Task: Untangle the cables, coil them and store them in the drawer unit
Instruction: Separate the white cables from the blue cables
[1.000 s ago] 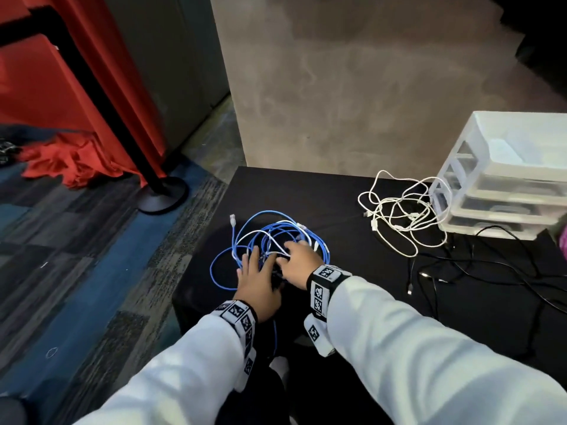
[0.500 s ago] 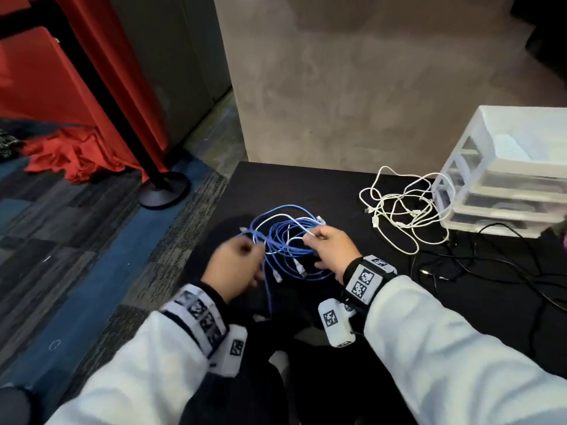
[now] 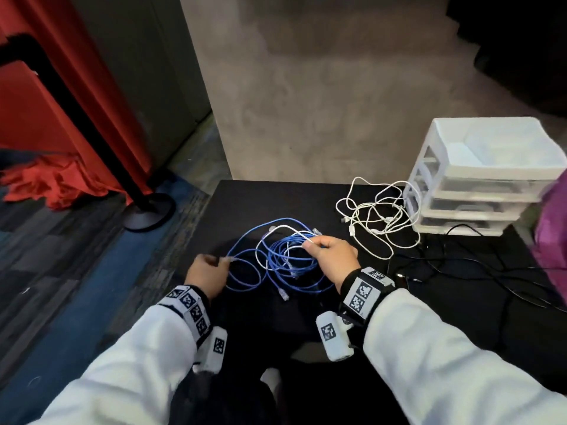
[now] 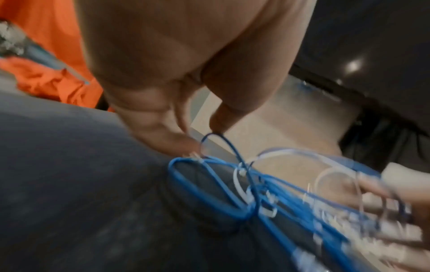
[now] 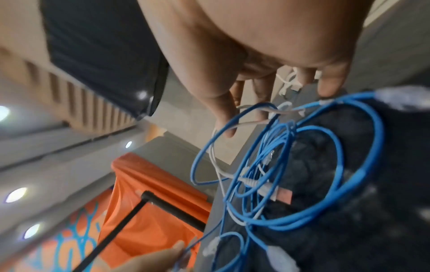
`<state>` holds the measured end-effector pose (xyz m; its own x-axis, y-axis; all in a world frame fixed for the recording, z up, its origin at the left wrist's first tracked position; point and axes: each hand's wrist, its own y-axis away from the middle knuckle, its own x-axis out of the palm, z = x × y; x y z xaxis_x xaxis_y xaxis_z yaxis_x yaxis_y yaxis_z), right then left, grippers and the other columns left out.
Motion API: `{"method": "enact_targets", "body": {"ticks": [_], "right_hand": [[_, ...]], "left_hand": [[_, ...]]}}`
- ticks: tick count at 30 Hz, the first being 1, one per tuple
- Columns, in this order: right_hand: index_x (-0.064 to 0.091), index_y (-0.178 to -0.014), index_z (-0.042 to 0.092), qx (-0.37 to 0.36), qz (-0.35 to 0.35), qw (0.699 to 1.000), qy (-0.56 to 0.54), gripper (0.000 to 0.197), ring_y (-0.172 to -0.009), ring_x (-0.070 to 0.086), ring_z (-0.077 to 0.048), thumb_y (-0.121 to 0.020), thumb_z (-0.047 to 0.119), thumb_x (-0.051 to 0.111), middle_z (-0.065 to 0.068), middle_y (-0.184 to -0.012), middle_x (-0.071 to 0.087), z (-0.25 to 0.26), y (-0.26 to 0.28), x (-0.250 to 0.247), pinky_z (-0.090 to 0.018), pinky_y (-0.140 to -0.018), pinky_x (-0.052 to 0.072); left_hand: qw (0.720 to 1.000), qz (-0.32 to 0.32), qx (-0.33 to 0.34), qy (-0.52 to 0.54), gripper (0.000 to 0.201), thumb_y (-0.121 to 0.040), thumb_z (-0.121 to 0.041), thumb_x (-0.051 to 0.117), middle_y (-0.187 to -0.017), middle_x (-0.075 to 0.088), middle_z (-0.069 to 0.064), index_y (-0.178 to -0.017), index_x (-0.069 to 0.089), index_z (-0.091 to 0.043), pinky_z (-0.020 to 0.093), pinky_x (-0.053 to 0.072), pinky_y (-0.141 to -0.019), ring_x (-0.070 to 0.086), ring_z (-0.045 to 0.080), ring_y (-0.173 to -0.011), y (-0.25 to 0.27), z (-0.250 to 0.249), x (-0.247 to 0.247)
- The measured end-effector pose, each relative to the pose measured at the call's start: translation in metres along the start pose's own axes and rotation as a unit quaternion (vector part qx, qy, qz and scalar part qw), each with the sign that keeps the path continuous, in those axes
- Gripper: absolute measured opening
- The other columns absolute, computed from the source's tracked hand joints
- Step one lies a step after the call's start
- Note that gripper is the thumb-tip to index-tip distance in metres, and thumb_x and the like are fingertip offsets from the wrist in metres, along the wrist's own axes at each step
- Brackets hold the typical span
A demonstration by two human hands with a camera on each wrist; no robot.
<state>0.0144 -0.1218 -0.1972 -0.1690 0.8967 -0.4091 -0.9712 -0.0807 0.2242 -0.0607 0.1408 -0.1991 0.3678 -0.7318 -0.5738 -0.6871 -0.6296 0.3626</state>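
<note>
A tangle of blue network cables [image 3: 285,259] with a white cable [image 3: 288,233] woven through it hangs just above the black table [image 3: 251,204]. My left hand [image 3: 204,273] pinches the end of one blue cable [image 4: 210,137] at the tangle's left side. My right hand [image 3: 333,256] grips the white cable [image 5: 253,122] and blue loops [image 5: 325,165] at the tangle's right side. The white plastic drawer unit [image 3: 478,185] stands at the table's far right, its drawers closed.
A loose white cable tangle [image 3: 377,216] lies beside the drawer unit. Black cables [image 3: 460,265] sprawl over the table's right half. A black stanchion base [image 3: 150,211] and red cloth [image 3: 52,179] are on the floor to the left. Something purple [image 3: 552,228] shows at the right edge.
Both hands left the flat pile and lifted the blue tangle. The left hand moved left with a cable end, the right hand moved right, spreading the loops apart.
</note>
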Motion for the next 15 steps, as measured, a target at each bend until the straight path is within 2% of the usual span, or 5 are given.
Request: {"method": "enact_targets", "body": {"ticks": [2,4,7,10,15], "right_hand": [[0.066,-0.078,0.070,-0.021,-0.008,0.998,0.054,0.002,-0.132,0.045,-0.013,-0.079,0.071,0.065,0.015,-0.108,0.073,0.008,0.005,-0.004,-0.045,-0.114,0.039],[0.064,-0.078,0.069,-0.061,0.000,0.995,0.080,0.009,-0.123,0.056,-0.013,-0.087,0.066,0.062,0.025,-0.099,0.073,0.023,0.010,-0.004,-0.051,-0.113,0.039],[0.072,-0.091,0.049,-0.114,0.015,0.993,0.038,0.023,-0.101,0.069,-0.014,-0.083,0.064,0.056,0.020,-0.089,0.075,0.048,0.010,-0.003,-0.055,-0.105,0.046],[0.076,-0.085,0.020,-0.180,0.045,0.977,-0.109,0.020,-0.097,0.073,-0.019,-0.092,0.034,0.064,0.002,-0.092,0.079,0.097,0.021,-0.010,-0.049,-0.099,0.054],[0.068,-0.094,0.024,-0.271,0.022,0.904,-0.331,0.016,-0.097,0.073,-0.023,-0.106,0.022,0.057,-0.004,-0.096,0.078,0.202,0.046,-0.080,-0.031,-0.066,0.042]], "left_hand": [[0.986,-0.095,0.104,-0.087,0.051,-0.090,-0.047,0.067,-0.129,0.059,0.017,-0.127,0.060,-0.013,0.042,0.048,-0.106,0.061,0.035,-0.117,0.006,0.005,0.002],[0.953,-0.140,0.254,-0.090,0.056,-0.090,-0.053,0.063,-0.139,0.051,0.013,-0.134,0.058,-0.018,0.044,0.041,-0.112,0.051,0.032,-0.130,0.024,-0.002,0.009],[0.902,-0.074,0.381,-0.189,0.078,-0.085,-0.071,0.052,-0.162,0.029,0.002,-0.153,0.035,-0.036,0.051,0.023,-0.123,0.026,0.023,-0.150,0.048,-0.016,0.034],[0.907,-0.026,0.367,-0.205,0.085,-0.083,-0.074,0.050,-0.167,0.019,-0.001,-0.156,0.021,-0.042,0.055,0.016,-0.125,0.014,0.022,-0.156,0.045,-0.022,0.063],[0.914,0.012,0.260,-0.310,0.045,-0.089,-0.062,0.058,-0.168,0.019,0.008,-0.130,0.058,-0.041,0.050,0.017,-0.124,0.016,0.031,-0.155,0.019,-0.008,0.088]]}}
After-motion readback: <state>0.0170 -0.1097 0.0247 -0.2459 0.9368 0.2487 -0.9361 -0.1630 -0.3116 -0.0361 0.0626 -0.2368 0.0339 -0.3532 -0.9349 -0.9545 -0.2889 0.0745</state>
